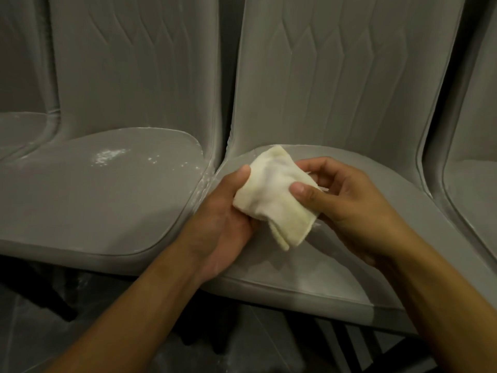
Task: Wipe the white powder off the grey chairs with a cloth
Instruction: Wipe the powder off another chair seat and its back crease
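Drooping cream cloth point(274, 197) (folded, fuzzy-edged)

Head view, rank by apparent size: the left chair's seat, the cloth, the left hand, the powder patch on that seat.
1. left chair's seat, by far largest.
2. left hand and cloth: look alike, not ranked apart.
3. powder patch, smallest, though it lies farther from the camera.

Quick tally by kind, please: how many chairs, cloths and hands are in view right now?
grey chairs: 4, the outer two cut off by the frame
cloth: 1
hands: 2, left hand and right hand
Total: 7
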`<state>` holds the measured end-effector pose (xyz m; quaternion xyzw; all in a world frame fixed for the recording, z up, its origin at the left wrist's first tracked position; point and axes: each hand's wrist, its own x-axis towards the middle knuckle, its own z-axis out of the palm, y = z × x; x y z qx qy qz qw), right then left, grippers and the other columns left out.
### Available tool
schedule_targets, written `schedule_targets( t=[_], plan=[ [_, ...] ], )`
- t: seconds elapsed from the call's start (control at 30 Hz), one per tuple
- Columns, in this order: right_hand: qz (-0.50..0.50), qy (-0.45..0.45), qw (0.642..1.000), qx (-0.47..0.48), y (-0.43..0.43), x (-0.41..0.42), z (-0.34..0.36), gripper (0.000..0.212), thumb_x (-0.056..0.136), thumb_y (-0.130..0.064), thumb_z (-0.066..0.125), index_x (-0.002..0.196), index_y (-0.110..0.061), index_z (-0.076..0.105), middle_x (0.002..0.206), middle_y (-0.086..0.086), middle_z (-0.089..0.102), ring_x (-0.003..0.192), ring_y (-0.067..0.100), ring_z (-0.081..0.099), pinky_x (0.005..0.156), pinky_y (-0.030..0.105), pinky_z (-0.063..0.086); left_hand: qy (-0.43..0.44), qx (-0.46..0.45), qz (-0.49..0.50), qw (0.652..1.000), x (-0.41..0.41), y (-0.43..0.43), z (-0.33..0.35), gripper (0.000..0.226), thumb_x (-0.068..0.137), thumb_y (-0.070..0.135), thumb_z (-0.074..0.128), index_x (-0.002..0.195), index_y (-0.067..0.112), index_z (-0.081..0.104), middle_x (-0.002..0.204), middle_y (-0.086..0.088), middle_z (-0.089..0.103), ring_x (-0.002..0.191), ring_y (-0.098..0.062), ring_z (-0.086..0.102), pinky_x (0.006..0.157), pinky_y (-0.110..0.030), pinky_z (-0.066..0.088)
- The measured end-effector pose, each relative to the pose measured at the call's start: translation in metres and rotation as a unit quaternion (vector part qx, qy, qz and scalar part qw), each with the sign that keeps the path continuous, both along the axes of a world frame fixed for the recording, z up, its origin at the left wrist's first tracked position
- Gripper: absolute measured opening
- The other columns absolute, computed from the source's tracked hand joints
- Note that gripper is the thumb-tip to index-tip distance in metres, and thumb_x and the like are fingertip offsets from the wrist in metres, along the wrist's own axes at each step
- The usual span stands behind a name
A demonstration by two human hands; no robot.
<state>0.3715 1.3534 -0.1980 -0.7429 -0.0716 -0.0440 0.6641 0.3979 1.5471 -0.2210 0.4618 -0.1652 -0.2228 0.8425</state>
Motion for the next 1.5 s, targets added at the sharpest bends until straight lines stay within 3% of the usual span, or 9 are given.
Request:
schedule_targets(
  t=[0.17,0.43,0.6,0.73,0.87,1.0,1.07,1.33,1.5],
  plan=[
    [-0.009,-0.052,0.999,0.007,0.006,0.001,-0.006,0.029,0.084,-0.018,0.073,0.113,-0.017,0.07,0.103,0.013,0.07,0.097,0.028,0.07,0.084,0.04,0.061,0.051,-0.012,-0.066,0.996,0.011,0.004,-0.007,0.06,0.097,0.019,0.058,0.151,0.001,0.04,0.152,-0.025,0.045,0.145,-0.037,0.04,0.125,-0.051,0.022],
    [-0.139,-0.018,0.989,0.047,-0.039,0.014,-0.003,0.016,0.096,-0.022,0.062,0.107,-0.018,0.073,0.089,0.008,0.07,0.091,0.03,0.072,0.084,0.038,0.059,0.039,0.037,0.214,0.975,0.022,0.026,0.016,0.042,0.091,0.007,0.036,0.121,0.01,0.064,0.117,-0.009,0.074,0.112,-0.026,0.071,0.098,-0.045,0.053],
    [-0.184,0.031,0.978,0.095,-0.049,0.02,-0.024,0.014,0.098,-0.018,0.059,0.103,-0.012,0.072,0.084,0.01,0.064,0.078,0.027,0.064,0.069,0.035,0.051,-0.22,0.386,0.435,0.783,0.037,0.041,0.013,0.013,0.093,0.019,0.057,0.083,0.014,0.05,0.074,0.001,0.055,0.058,-0.004,0.051,0.052,-0.019,0.042],
    [-0.188,0.028,0.979,0.073,-0.051,0.024,-0.029,0.013,0.099,-0.017,0.059,0.098,-0.015,0.072,0.08,0.007,0.065,0.075,0.022,0.062,0.067,0.035,0.049,-0.301,0.57,0.326,0.691,0.056,0.043,-0.003,0.015,0.093,0.04,0.065,0.1,0.029,0.059,0.093,0.009,0.059,0.077,-0.01,0.054,0.067,-0.028,0.038],
    [-0.185,0.002,0.973,-0.138,-0.064,0.022,-0.029,0.013,0.099,-0.028,0.058,0.105,-0.03,0.069,0.095,-0.004,0.07,0.085,0.009,0.065,0.077,0.024,0.05,-0.386,0.632,0.26,0.619,0.075,0.039,-0.034,0.023,0.103,0.035,0.05,0.108,0.023,0.069,0.094,-0.006,0.058,0.09,-0.028,0.057,0.076,-0.031,0.036],
    [-0.159,0.034,0.831,-0.532,-0.1,0.022,-0.029,0.044,0.095,-0.052,0.046,0.135,-0.035,0.053,0.136,0.002,0.051,0.119,0.023,0.052,0.105,0.04,0.041,-0.338,0.651,0.261,0.628,0.087,0.037,-0.039,0.034,0.106,0.038,0.043,0.122,0.023,0.069,0.114,-0.013,0.054,0.107,-0.03,0.054,0.088,-0.031,0.04],
    [-0.152,0.102,0.789,-0.586,-0.111,0.021,-0.035,0.06,0.094,-0.062,0.031,0.146,-0.034,0.043,0.148,0.005,0.042,0.135,0.028,0.041,0.115,0.044,0.03,-0.338,0.664,0.253,0.617,0.089,0.03,-0.037,0.035,0.107,0.037,0.042,0.128,0.024,0.066,0.122,-0.014,0.052,0.115,-0.031,0.051,0.093,-0.03,0.039],
    [-0.144,0.117,0.793,-0.58,-0.114,0.024,-0.045,0.062,0.097,-0.062,0.023,0.151,-0.034,0.033,0.156,0.001,0.032,0.144,0.024,0.029,0.12,0.044,0.019,-0.461,0.591,0.058,0.66,0.057,-0.013,-0.02,0.034,0.104,0.027,0.052,0.135,0.031,0.064,0.125,0.0,0.051,0.114,-0.02,0.05,0.104,-0.032,0.039],
    [-0.148,0.106,0.798,-0.575,-0.114,0.022,-0.046,0.062,0.097,-0.061,0.024,0.151,-0.033,0.033,0.156,0.001,0.033,0.144,0.024,0.029,0.119,0.043,0.019,-0.318,0.667,0.234,0.631,0.094,0.011,-0.014,0.036,0.101,0.038,0.055,0.13,0.017,0.061,0.123,-0.011,0.049,0.111,-0.034,0.053,0.099,-0.045,0.045]
  ],
)
